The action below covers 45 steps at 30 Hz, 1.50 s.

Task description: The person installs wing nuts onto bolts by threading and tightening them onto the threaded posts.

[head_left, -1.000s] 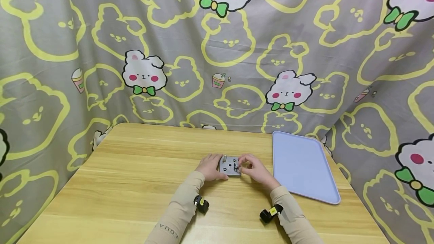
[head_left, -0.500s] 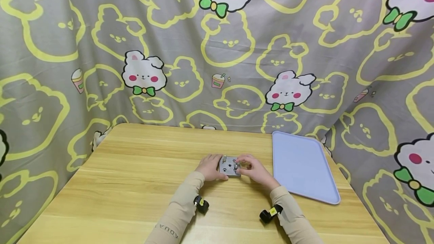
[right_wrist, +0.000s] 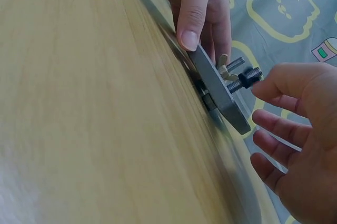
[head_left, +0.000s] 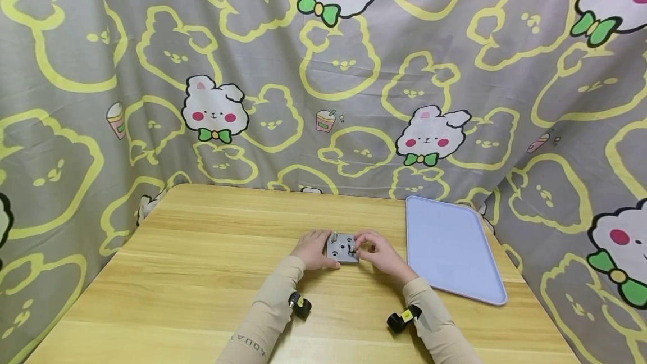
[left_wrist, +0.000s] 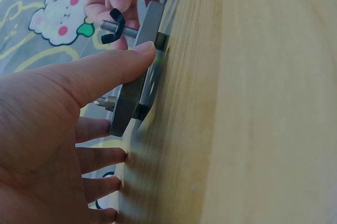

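Note:
A small grey metal plate (head_left: 342, 255) with several holes lies near the middle of the table, raised on bolt heads at its underside. My left hand (head_left: 310, 250) grips its left side, thumb on the near edge. A black wing nut (left_wrist: 115, 27) sits partway along a threaded bolt that sticks up from the plate's right part. Thumb and forefinger of my right hand (head_left: 383, 253) are at this nut, pinching it; the other fingers are loosely bent. Toward the plate's far left, a brass-coloured wing nut (right_wrist: 225, 67) is on a second bolt.
A pale blue tray (head_left: 452, 246) lies on the right of the wooden table (head_left: 202, 274). Behind the table hangs a grey patterned curtain (head_left: 283, 145). Each forearm carries a black wrist camera (head_left: 402, 319).
My right thumb and forefinger have opened slightly and come back together at the black wing nut. My left hand and the plate have stayed in place.

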### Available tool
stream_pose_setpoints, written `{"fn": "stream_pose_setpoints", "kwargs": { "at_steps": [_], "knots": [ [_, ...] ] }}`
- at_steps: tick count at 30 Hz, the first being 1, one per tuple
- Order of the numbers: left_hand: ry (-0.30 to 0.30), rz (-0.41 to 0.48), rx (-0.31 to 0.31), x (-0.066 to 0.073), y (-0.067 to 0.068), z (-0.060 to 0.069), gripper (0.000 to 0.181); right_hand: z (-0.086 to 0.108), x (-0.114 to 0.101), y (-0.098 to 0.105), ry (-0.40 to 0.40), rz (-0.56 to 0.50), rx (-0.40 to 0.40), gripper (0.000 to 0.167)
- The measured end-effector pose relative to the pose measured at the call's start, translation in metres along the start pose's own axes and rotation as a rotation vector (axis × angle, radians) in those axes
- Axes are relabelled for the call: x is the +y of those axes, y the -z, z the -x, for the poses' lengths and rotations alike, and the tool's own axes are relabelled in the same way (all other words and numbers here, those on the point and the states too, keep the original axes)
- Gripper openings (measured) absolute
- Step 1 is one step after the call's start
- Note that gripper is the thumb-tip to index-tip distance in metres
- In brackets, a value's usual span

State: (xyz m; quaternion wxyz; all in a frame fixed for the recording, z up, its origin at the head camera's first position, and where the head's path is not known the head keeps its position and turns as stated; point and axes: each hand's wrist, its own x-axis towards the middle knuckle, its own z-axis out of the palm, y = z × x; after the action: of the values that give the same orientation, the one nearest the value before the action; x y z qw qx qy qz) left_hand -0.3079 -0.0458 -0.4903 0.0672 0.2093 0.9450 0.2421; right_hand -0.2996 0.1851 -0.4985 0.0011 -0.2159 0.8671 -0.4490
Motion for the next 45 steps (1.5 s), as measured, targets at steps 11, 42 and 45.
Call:
{"fn": "stream_pose_setpoints", "kwargs": {
  "at_steps": [11,42,45],
  "knots": [
    [0.001,0.006,0.002,0.0006,0.0004,0.0012,0.095,0.0006,-0.0002,-0.0008,0.030,0.005,-0.010,0.034],
    [-0.011,0.002,0.011,0.0032,0.0017,0.0020,0.093,-0.0001,0.0031,-0.0017,0.021,0.026,-0.021,0.030],
    [-0.004,0.004,0.006,0.0029,0.0024,0.0021,0.094,0.0001,0.0032,-0.0016,0.023,0.024,-0.016,0.023]
  ]
}}
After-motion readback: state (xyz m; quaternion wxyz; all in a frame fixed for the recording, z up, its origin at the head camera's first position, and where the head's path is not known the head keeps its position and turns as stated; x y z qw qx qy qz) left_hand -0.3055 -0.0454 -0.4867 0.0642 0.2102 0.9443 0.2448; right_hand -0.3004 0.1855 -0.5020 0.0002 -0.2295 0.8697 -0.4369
